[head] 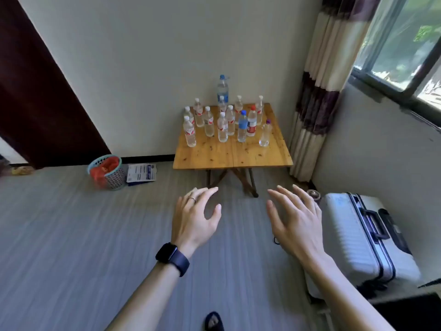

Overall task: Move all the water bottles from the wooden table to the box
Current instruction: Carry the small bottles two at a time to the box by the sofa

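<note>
Wooden table (pixel 232 156) against the wall, and the whole crowd of water bottles (pixel 222 126) stands on it, all upright and bunched toward the far side, with a tall blue-capped bottle (pixel 222 88) at the back. Both hands hover over the floor, well short of the table: the left hand (pixel 194 218) and the right hand (pixel 294 220) have fingers spread and loose, gripping nothing. This looks like the opening reach — no bottle lifted yet. The next move calls for closing in and taking the front-row bottles first. The box isn't in view — only a white suitcase (pixel 362 235) on the right.
</note>
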`<state>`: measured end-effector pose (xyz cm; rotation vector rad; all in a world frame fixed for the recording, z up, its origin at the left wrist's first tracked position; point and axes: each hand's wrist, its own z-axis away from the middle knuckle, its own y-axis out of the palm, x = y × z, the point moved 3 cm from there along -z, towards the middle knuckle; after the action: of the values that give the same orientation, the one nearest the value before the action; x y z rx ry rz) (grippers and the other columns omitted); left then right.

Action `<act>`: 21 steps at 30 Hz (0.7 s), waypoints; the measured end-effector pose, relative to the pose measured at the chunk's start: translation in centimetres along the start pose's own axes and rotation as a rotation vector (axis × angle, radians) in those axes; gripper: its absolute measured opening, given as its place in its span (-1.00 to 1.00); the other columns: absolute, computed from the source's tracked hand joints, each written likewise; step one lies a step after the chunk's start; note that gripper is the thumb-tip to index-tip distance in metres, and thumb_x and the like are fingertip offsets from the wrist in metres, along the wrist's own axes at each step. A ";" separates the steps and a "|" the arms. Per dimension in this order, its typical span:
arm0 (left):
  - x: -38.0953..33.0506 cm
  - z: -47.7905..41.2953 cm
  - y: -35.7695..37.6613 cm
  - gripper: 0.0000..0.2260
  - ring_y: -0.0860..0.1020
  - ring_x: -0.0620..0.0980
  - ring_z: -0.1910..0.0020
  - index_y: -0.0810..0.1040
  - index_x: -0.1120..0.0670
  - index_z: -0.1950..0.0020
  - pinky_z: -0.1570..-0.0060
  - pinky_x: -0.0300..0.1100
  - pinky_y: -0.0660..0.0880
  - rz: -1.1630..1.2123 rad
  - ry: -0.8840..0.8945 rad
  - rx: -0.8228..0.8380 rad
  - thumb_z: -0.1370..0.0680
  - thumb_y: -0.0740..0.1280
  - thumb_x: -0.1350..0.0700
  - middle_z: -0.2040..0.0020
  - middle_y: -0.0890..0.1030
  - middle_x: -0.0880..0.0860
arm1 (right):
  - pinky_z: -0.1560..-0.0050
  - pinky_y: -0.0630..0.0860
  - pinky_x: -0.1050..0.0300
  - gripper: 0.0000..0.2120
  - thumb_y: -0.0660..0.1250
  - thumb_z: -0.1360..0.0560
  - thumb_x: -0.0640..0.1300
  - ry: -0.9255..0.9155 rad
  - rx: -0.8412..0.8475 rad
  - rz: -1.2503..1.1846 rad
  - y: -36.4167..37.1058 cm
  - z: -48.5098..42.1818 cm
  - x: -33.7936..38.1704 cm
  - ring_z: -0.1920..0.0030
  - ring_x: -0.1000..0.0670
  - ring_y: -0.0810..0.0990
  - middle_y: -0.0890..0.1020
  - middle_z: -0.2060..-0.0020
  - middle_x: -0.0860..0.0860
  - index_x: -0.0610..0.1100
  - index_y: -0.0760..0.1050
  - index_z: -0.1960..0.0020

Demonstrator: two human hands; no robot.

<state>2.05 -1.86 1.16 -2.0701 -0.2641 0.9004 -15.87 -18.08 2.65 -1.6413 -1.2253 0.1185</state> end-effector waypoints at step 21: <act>10.7 -31.7 21.5 -0.69 0.49 0.01 -0.27 0.54 -0.12 -0.34 -0.26 -0.06 0.44 0.073 -0.084 0.475 -0.59 0.32 -0.05 -0.27 0.60 -0.05 | -0.45 0.25 -0.07 -0.62 0.21 -0.61 0.19 0.388 0.254 0.070 22.1 -25.1 -11.9 -0.49 -0.01 0.31 0.51 -0.40 0.08 0.12 0.54 -0.35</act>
<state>28.65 -29.83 -8.56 -1.6132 -0.0128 0.9866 7.82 -42.22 -8.14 -1.4046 -0.8218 -0.0028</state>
